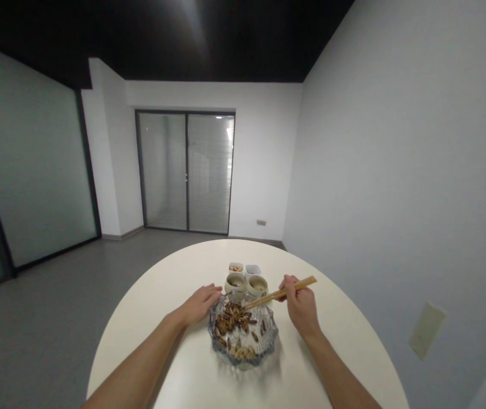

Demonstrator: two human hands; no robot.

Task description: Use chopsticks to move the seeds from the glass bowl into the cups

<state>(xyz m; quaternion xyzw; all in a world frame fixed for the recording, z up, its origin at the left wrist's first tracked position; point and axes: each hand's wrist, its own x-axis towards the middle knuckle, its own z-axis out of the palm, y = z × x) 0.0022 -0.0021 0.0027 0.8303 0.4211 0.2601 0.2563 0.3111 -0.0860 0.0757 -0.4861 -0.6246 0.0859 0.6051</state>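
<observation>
Our right grip [301, 305] is clamping chopsticks [263, 300], left grip [200, 305] lying loose; many brown pieces [231, 319] are remaining in the bowl [271, 338].

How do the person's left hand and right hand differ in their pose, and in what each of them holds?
The left hand holds no tool, while the right hand grips chopsticks. The left hand has its fingers extended at the rim of the glass bowl; the right hand has its fingers curled, to the right of the bowl. Both hands are bare.
</observation>
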